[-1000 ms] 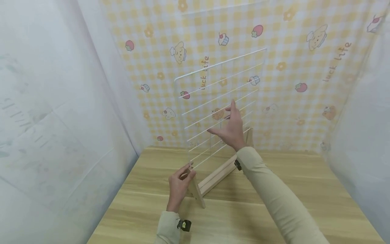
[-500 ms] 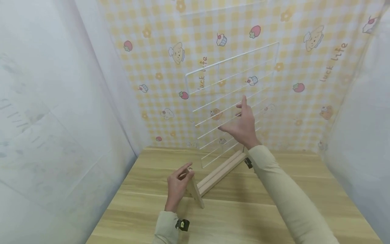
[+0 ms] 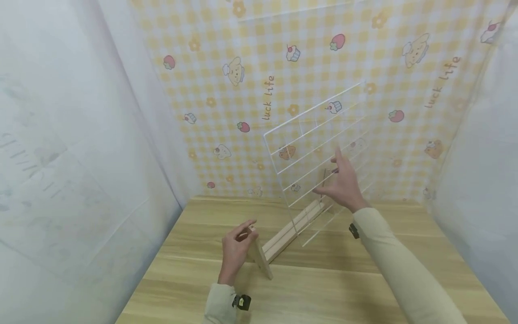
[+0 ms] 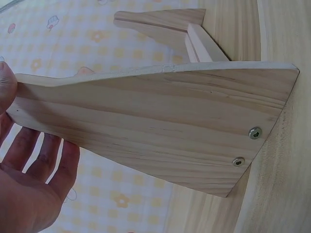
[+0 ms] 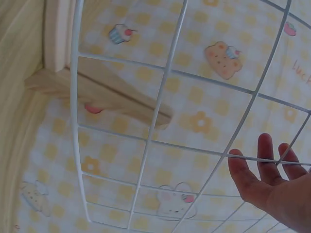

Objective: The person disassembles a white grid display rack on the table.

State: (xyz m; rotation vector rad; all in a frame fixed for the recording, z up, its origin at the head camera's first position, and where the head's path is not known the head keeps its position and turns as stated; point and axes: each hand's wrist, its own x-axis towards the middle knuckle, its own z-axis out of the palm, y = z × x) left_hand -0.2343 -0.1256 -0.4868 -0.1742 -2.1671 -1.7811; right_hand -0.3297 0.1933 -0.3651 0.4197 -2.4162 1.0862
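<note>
In the head view, my left hand [image 3: 234, 253] holds the upper end of the near side board [image 3: 260, 257] of a wooden stand. The left wrist view shows thumb on one edge of that board [image 4: 146, 109], fingers behind it, and two metal screws [image 4: 255, 132] near its foot. My right hand [image 3: 344, 185] grips a white wire grid panel [image 3: 314, 108] with thumb and fingers spread over its wires. The panel is tilted, its lower edge overlapping the stand's crossbar [image 3: 285, 236] in the head view. Fingertips [image 5: 265, 145] show at the wires in the right wrist view.
The stand's far side board [image 5: 104, 92] rises near the back wall. A yellow checked cloth [image 3: 194, 90] hangs behind the wooden table [image 3: 194, 270]. White sheets enclose the left [image 3: 81, 157] and right [image 3: 481, 180] sides.
My right hand has carried the wire grid panel rightward, off the near side board; its top edge has since dropped and the panel has tilted. My left hand stays on the side board.
</note>
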